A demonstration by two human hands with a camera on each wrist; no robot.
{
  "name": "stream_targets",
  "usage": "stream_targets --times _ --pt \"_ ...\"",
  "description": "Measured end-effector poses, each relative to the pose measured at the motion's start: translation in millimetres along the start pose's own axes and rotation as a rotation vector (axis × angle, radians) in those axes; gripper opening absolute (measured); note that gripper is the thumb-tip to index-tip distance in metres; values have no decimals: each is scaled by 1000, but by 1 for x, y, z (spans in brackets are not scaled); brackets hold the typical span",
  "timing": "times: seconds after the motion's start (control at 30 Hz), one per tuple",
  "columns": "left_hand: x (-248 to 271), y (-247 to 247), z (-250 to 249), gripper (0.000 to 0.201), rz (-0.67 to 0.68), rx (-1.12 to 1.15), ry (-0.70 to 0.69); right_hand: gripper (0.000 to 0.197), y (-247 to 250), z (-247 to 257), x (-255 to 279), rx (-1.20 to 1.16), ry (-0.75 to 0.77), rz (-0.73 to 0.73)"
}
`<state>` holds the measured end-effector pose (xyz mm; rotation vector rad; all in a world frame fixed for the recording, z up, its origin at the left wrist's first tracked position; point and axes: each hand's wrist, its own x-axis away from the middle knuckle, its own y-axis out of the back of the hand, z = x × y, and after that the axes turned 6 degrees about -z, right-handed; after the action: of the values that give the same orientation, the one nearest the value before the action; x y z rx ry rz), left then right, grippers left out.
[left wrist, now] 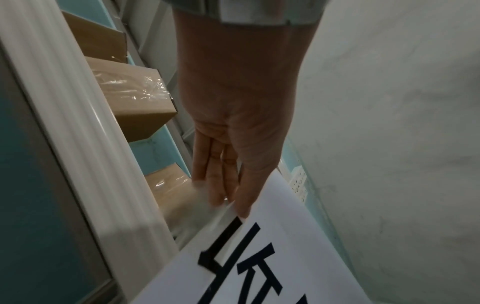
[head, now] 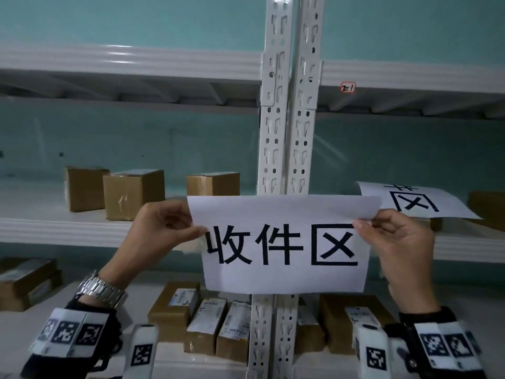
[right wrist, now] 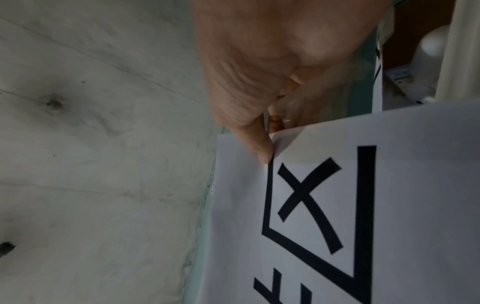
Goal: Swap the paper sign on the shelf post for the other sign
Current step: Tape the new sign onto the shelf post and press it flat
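Two hands hold one paper sign (head: 284, 244) flat in front of the white shelf post (head: 287, 132), long axis horizontal, printed side facing the camera, black characters upright and reading left to right. The sign's top edge curls slightly forward; the sheet covers the post where the middle shelf (head: 62, 231) crosses it. Whether the paper touches the post cannot be told.

Left hand (head: 161, 228) pinches the sign's upper left corner, thumb on the front, fingers (left wrist: 213, 185) behind the sheet, fairly straight in the left wrist view. Right hand (head: 401, 242) pinches the upper right corner, thumb on the front near the boxed character, other fingers folded behind; the right wrist view shows the thumb tip pressed on the paper edge.

The other sign (head: 415, 201) lies flat on the middle shelf, right of the post, just behind the held sheet, its left part hidden; one boxed character shows.

Rest: brown cardboard boxes (head: 131, 192) on the middle shelf left of the post, labelled parcels (head: 207, 321) on the lower shelf, a metal watch (head: 103, 289) on the left wrist, a small red-edged tag (head: 348, 87) on the upper shelf edge.
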<state>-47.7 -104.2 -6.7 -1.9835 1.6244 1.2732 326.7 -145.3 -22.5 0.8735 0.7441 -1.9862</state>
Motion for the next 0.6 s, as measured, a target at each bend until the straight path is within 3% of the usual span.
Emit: stream_targets --times 0.17,0.6 --pt "2 3 -2 11 -26 216 14 16 -5 -5 -5 -63 -62 -5" --pt "-3 -5 10 17 -115 310 -57 21 -18 -10 -17 -112 -81 -30"
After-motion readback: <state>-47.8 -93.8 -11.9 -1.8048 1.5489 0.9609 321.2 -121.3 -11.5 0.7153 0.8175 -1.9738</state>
